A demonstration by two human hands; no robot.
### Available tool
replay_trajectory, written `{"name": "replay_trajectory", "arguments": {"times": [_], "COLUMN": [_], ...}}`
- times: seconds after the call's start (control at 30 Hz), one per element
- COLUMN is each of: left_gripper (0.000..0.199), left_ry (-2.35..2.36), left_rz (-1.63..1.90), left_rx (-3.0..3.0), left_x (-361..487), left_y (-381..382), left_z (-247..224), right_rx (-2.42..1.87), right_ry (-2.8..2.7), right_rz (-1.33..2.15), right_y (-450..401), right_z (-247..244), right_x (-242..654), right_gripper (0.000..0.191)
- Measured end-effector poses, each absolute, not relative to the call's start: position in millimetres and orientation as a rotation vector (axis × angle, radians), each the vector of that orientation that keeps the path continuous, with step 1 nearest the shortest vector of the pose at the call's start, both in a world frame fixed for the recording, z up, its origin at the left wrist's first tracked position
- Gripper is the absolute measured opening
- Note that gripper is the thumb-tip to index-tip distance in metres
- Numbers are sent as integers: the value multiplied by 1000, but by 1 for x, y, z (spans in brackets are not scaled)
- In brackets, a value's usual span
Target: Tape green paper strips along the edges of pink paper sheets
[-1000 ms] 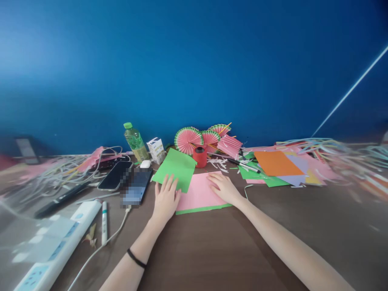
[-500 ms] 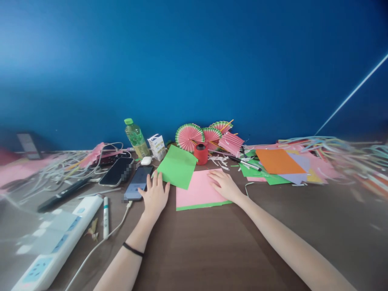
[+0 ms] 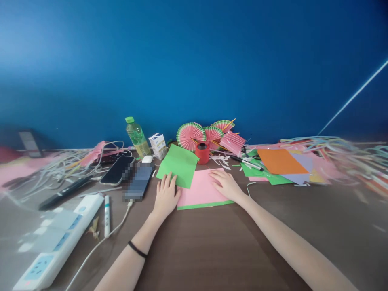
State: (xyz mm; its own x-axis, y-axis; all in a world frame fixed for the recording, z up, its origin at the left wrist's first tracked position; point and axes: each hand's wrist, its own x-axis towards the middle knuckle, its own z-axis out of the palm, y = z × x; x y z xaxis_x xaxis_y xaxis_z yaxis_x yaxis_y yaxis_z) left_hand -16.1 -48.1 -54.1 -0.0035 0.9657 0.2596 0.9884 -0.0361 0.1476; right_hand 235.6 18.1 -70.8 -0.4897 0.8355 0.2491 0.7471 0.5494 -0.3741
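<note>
A pink sheet of paper (image 3: 198,196) with a green strip along its near edge lies flat on the table. My right hand (image 3: 228,186) rests on its right part, fingers stretched out. My left hand (image 3: 165,196) is open at the sheet's left edge, its fingertips over the near edge of a green sheet (image 3: 178,165) and its thumb by the pink paper. The green sheet overlaps the pink one's far left corner. Behind them stand a red spool-like object (image 3: 202,154) and folded pink-and-green paper fans (image 3: 190,136).
To the left are a charging phone (image 3: 142,178), a second phone (image 3: 117,170), a marker (image 3: 107,216) and a power strip (image 3: 75,226). A bottle (image 3: 137,137) and a small box (image 3: 158,146) stand near the blue wall. Orange paper (image 3: 281,161), a pen (image 3: 250,163) and straw-like strips lie right.
My left hand has moved right, away from the charging phone, to the green sheet's near edge and the pink sheet's left side. My right hand stays on the pink paper.
</note>
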Motion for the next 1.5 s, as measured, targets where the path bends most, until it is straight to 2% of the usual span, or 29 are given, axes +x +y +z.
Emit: {"name": "replay_trajectory", "arguments": {"times": [0.4,0.57,0.7,0.97,1.23,1.4,1.5], "left_gripper": [51,71,87,80,79,79,77], "left_ry": [-2132,-2314,-2586,-2805,-2723,-2570,-2472], "left_rz": [-528,-484,-278,-149,-504,-769,-815], "left_rx": [-2013,-1552,-1457,-1419,-1247,-1252,-1375], "left_x": [-22,-63,-92,-92,-86,-67,-50], "left_y": [-48,-49,-51,-49,-51,-56,-59], "left_z": [-44,-16,-7,-2,11,22,22], "right_rx": [-1319,-1318,-1315,-1307,-1339,-1320,-1286], "right_ry": [-2391,-2395,-2397,-2403,-2386,-2445,-2369], "right_rz": [296,295,295,268,283,105,76], "right_y": [17,18,18,18,18,18,16], "right_z": [-69,-70,-71,-72,-69,-62,-59], "right_x": [235,234,234,234,234,235,233], "right_gripper": [40,40,40,39,37,35,29]}}
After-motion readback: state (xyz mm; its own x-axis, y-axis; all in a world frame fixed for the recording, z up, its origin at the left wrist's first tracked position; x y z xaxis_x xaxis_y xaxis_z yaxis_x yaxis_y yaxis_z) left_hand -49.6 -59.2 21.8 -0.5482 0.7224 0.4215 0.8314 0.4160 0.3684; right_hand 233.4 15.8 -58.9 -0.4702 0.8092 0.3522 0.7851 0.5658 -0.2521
